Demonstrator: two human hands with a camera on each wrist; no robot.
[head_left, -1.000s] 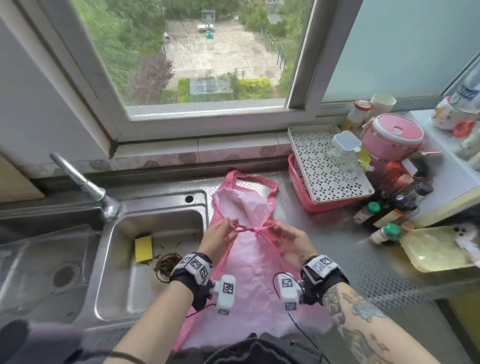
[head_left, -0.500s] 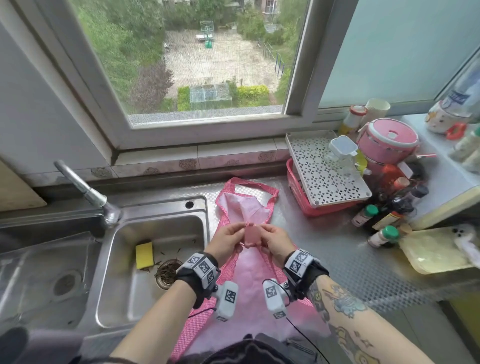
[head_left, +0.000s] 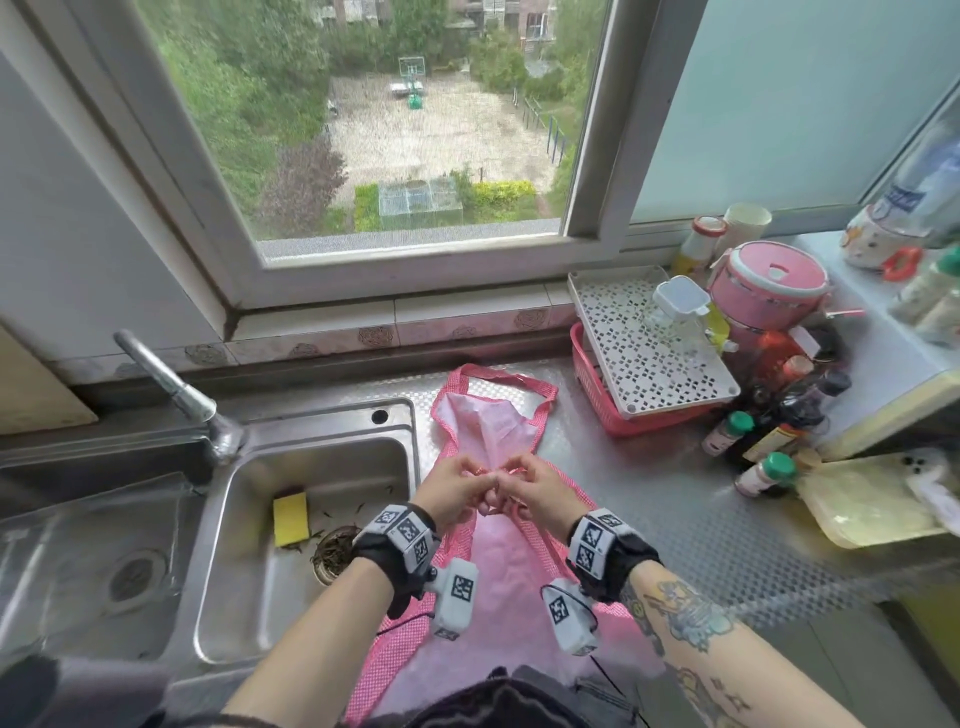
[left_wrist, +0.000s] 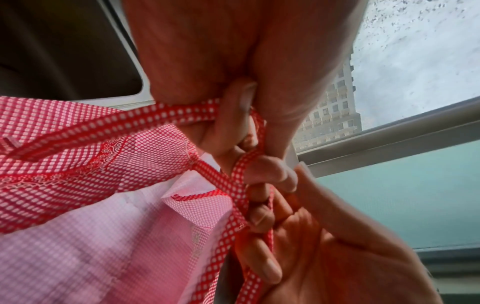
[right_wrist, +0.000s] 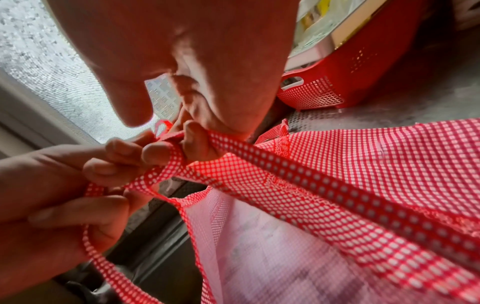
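A pink apron (head_left: 488, 415) with red checked trim lies flat on the steel counter, right of the sink, its neck loop toward the window. My left hand (head_left: 480, 480) and right hand (head_left: 511, 478) meet over its waist, fingertips touching. In the left wrist view my left hand (left_wrist: 249, 127) pinches a checked tie (left_wrist: 182, 111) between thumb and forefinger. In the right wrist view my right hand (right_wrist: 187, 139) curls round the other tie (right_wrist: 259, 160). The two ties cross and loop between the fingers. Whether a knot is formed is hidden by the fingers.
A sink (head_left: 322, 415) with a yellow sponge (head_left: 291, 519) and a tap (head_left: 171, 384) lies to the left. A red basket (head_left: 597, 400) under a white perforated tray (head_left: 649, 353), a pink pot (head_left: 766, 283) and several bottles (head_left: 769, 431) crowd the right. A pale board (head_left: 862, 504) sits at the right edge.
My hands, first apart with a tie stretched between them, have come together over the apron's waist. The ties now cross between the touching fingers.
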